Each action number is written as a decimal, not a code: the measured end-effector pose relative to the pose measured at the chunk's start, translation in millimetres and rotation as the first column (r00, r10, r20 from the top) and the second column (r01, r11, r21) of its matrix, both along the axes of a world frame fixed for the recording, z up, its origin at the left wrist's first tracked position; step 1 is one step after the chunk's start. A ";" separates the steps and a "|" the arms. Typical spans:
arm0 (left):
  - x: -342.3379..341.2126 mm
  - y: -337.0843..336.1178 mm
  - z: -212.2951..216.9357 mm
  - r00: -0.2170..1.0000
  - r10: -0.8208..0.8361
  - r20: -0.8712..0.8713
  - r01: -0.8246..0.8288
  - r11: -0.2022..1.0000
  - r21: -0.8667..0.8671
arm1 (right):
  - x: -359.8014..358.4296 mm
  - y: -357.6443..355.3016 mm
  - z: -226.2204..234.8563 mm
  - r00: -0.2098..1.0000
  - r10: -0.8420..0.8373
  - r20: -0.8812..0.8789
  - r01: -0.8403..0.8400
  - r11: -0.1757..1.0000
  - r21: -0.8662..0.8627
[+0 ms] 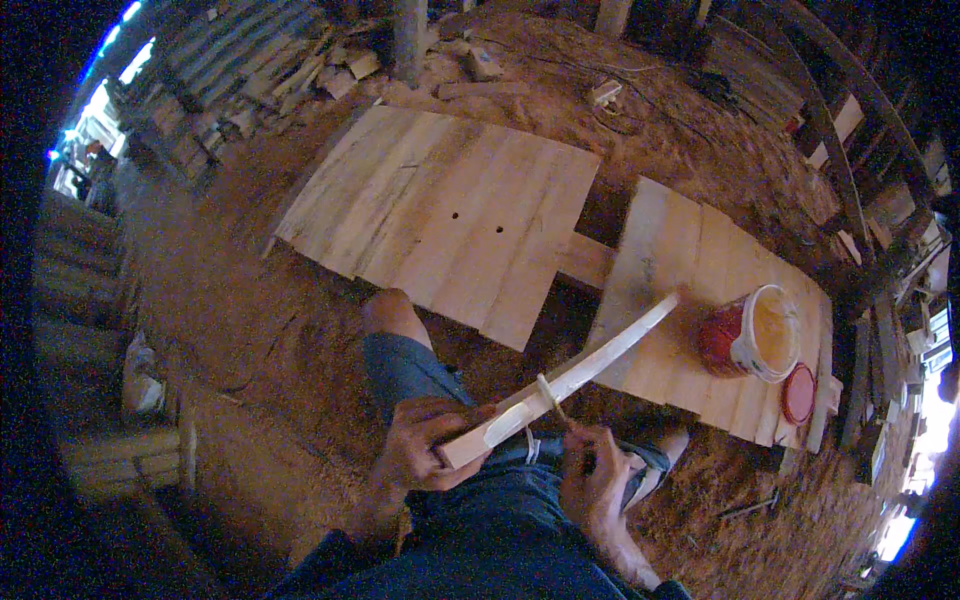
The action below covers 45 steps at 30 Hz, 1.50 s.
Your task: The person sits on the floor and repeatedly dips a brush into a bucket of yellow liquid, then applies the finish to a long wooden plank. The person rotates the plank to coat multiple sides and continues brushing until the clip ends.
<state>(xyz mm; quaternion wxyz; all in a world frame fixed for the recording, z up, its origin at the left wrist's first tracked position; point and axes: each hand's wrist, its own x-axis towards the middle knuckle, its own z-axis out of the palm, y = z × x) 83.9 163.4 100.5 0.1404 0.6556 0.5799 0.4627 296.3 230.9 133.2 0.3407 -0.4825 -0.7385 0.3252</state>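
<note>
A long, curved strip of pale wood (610,352) lies slantwise above my lap, its far tip near the right-hand plank panel. My left hand (428,442) is closed around its near end. Along its upper face runs a whitish, shiny coating. My right hand (595,468) pinches a slim pale stick (551,396), whose top end lies across the strip around its middle. Whether that end has bristles is too small to tell. Beyond my right hand stands a red and white tub (728,338), open, with yellowish stuff inside. A round red lid (798,394) lies beside it.
A wide plank panel (440,200) with two dark holes lies ahead; a second plank panel (660,240) holds the tub. A short board (585,262) bridges them. Wooden posts (409,45), scrap wood (300,85) and sawdust-covered ground (215,290) surround me.
</note>
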 end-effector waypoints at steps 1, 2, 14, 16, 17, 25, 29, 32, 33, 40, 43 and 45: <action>0.1 -0.4 0.2 1.000 0.002 -0.010 -0.002 1.000 0.002 | -0.4 -3.0 -2.2 0.996 0.093 0.007 -0.093 0.996 -0.018; -0.2 -0.9 0.8 1.000 0.000 -0.017 0.000 1.000 -0.004 | -1.5 -9.9 -2.1 0.983 0.186 0.010 -0.185 0.982 -0.042; -0.5 -3.7 -12.8 0.990 -0.053 0.134 0.065 0.994 -0.092 | -12.7 -32.3 24.9 0.851 0.441 -0.286 -0.472 0.880 -0.048; -11.1 -1.9 -11.0 0.927 -0.117 0.356 0.198 0.959 -0.201 | -8.4 -30.2 21.4 0.896 0.391 -0.209 -0.426 0.890 -0.163; -17.3 -0.9 -11.1 0.855 -0.147 0.497 0.306 0.917 -0.255 | -1.1 -25.2 15.2 0.934 0.323 -0.154 -0.351 0.910 -0.219; 4.8 -7.0 -24.9 0.946 0.033 0.323 0.040 0.975 -0.217 | 67.9 116.6 -97.0 0.990 -0.100 0.103 0.100 0.995 0.001; 13.2 -2.5 -15.0 0.991 0.124 -0.043 -0.115 0.979 0.168 | 100.8 191.6 -140.5 0.950 -0.260 0.170 0.247 0.964 0.094; 11.1 4.5 -3.8 0.998 0.045 -0.044 -0.035 0.978 0.205 | 104.9 188.5 -146.1 0.969 -0.227 0.096 0.211 0.965 0.157; 10.1 4.8 -2.6 1.000 -0.002 0.023 -0.001 0.991 0.133 | 102.8 171.7 -141.7 0.953 -0.237 0.190 0.217 0.969 0.118; -7.3 -32.0 -58.1 0.977 0.166 0.131 -0.150 0.981 -0.122 | 90.4 108.8 -98.7 1.000 0.006 0.021 -0.005 0.999 -0.038; -9.2 -48.4 -86.4 0.893 0.329 0.306 -0.246 0.928 -0.280 | 106.9 165.1 -128.0 0.996 -0.063 0.063 0.068 0.995 -0.075; -3.9 -53.7 -89.9 0.892 0.350 0.287 -0.296 0.930 -0.216 | 123.7 212.8 -156.5 0.973 -0.161 0.165 0.186 0.971 -0.148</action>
